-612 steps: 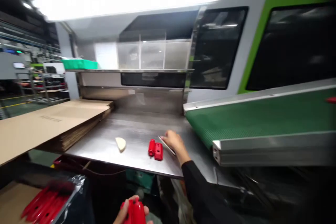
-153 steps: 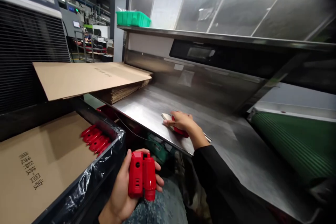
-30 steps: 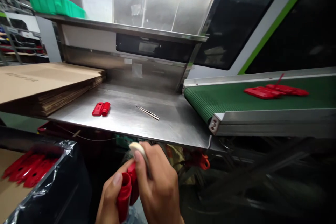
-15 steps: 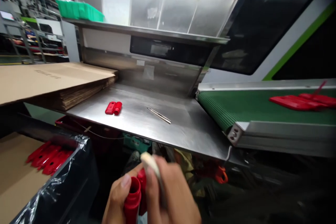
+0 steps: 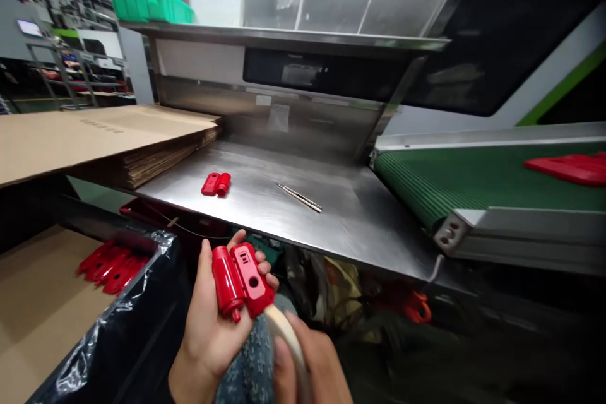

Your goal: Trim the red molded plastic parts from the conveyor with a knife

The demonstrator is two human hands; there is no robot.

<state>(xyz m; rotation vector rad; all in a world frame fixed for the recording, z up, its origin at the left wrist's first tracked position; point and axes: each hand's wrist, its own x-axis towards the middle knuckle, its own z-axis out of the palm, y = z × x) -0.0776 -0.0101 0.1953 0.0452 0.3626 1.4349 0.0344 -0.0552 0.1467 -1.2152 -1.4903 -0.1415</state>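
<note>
My left hand [image 5: 213, 322] is closed around a glossy red plastic part [image 5: 252, 281], palm up. The part has a cylinder on its left and a flat plate with a round hole on its right. A small stub sticks out of the cylinder's near end. My right hand [image 5: 315, 360], blurred, grips a pale curved tool [image 5: 287, 331] whose exact kind I cannot make out. Its far end touches or nearly touches the plate's lower corner. On the metal table, a similar red part [image 5: 216, 184] lies to the left, and slim metal tweezers [image 5: 300, 197] rest near the middle.
A green conveyor belt [image 5: 454, 183] on the right carries red parts [image 5: 572, 169]. Flat cardboard sheets [image 5: 108, 139] are stacked at left. Below them, a plastic-lined box [image 5: 38, 290] holds several red parts [image 5: 113, 267]. A green bin [image 5: 149, 5] stands on the shelf.
The red part in my left hand has turned, so its plate and cylinder side now face up. My left hand has moved up and opened flatter; my right hand has shifted lower. The view has shifted.
</note>
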